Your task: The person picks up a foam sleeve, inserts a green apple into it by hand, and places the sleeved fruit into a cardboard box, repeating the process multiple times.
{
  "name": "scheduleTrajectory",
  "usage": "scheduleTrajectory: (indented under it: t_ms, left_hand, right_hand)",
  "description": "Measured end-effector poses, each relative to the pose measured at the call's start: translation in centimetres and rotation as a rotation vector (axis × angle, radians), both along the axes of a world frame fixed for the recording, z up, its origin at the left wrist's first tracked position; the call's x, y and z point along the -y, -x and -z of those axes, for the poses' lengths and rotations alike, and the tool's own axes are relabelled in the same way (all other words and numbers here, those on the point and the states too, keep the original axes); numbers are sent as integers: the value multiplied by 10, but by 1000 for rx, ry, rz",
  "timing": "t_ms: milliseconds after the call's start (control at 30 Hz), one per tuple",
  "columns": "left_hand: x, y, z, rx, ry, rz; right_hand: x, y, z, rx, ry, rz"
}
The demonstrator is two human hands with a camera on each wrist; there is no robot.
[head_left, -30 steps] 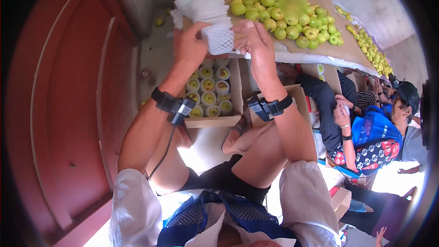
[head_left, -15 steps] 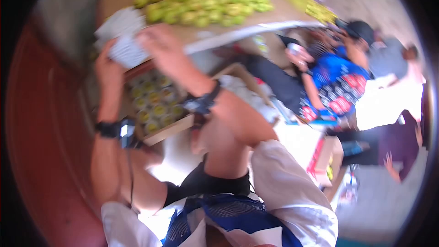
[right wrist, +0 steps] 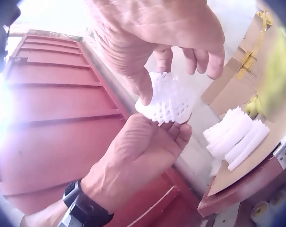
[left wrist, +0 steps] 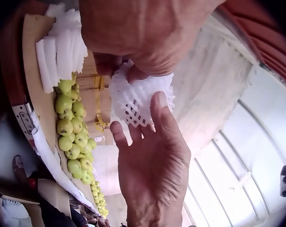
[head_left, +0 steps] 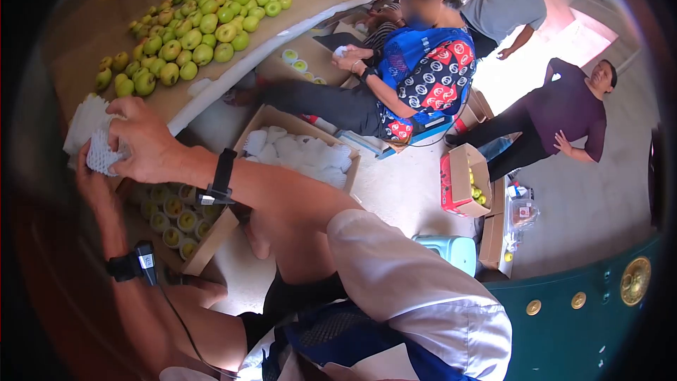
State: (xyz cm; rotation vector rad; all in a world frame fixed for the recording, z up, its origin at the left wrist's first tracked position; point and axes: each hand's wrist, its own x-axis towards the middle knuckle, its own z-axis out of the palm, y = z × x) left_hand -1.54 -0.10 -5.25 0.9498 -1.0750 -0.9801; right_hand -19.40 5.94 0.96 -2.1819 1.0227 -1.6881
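Observation:
A white foam net sleeve (head_left: 104, 152) is held between both hands beyond the table edge. My left hand (head_left: 97, 182) grips it from below. Thumb and fingers of my right hand (head_left: 147, 140) pinch it from the other side. In the left wrist view the sleeve (left wrist: 133, 99) shows an open diamond mesh, with the right thumb pressed on it. In the right wrist view the sleeve (right wrist: 164, 97) sits between the right thumb and the left fingers. A stack of flattened foam sleeves (right wrist: 235, 135) lies beside them on the table corner.
Green-yellow apples (head_left: 190, 35) are heaped on the cardboard-covered table (head_left: 77, 35). Below is a carton (head_left: 222, 229) of sleeved apples, next to a box (head_left: 356, 169) of white foam pieces. A seated person (head_left: 423, 63) works to the right. A red door (right wrist: 58, 118) stands at the left.
The head view has swung to the right, so hands and table appear farther left. The right fingers, spread near the sleeve a second ago, now pinch it; the left hand keeps its hold.

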Motion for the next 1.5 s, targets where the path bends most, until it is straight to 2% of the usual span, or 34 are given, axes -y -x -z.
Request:
scheduleTrajectory:
  t_ms: [100, 200, 367, 433, 467, 533, 600, 633, 667, 733, 800, 867, 967, 1067, 1100, 1200, 1233, 1333, 1433, 1500]
  left_hand:
    - [-9, 12, -14, -3, -38, 13]
    - [-1, 7, -5, 47, 35, 37]
    - [0, 3, 6, 185, 178, 63]
    - [-9, 4, -2, 216, 186, 80]
    - [-4, 0, 6, 166, 172, 92]
    - [-7, -2, 4, 246, 173, 43]
    - [-22, 3, -12, 333, 228, -70]
    - [-28, 4, -19, 383, 196, -154]
    - [-33, 4, -23, 368, 221, -155]
    - [-36, 1, -23, 399, 180, -175]
    - [-32, 0, -18, 453, 246, -210]
    - [-33, -2, -16, 486, 224, -237]
    - [-45, -4, -27, 624, 105, -225]
    - [-61, 6, -44, 439, 58, -87]
    - [-57, 3, -41, 577, 146, -73]
    - [-56, 6, -39, 282, 32, 170]
    - [-63, 3, -47, 153, -96, 311]
    - [-63, -2, -52, -148, -205, 494]
    - [-46, -7, -35, -382, -127, 615]
    - [-39, -12, -31, -431, -188, 671]
  right_hand:
    - [-7, -1, -9, -33, 52, 0]
    - [-6, 5, -12, -48, -106, 1]
    - [1, 7, -14, -35, -153, 11]
    - [-4, 6, -21, -36, -167, 23]
    - [-4, 6, -20, -59, -65, 51]
    - [8, 4, -14, -83, -14, 50]
    - [17, 0, -6, -37, -49, -54]
    - [14, -2, -7, 10, -295, -134]
    - [15, -2, -12, 67, -519, -237]
    - [24, -2, -2, 316, -756, -540]
    - [26, 0, -2, 304, -764, -504]
    - [22, 2, -8, 315, -803, -547]
    - [21, 0, -10, 370, -688, -526]
    - [24, 0, -10, 371, -687, -510]
    - [25, 0, -10, 377, -697, -507]
    - [38, 9, 3, 453, -751, -566]
    - [41, 11, 5, 473, -774, -585]
    - [46, 14, 8, 544, -851, -663]
    - [42, 17, 2, 629, -937, -706]
    - [42, 21, 3, 652, -945, -726]
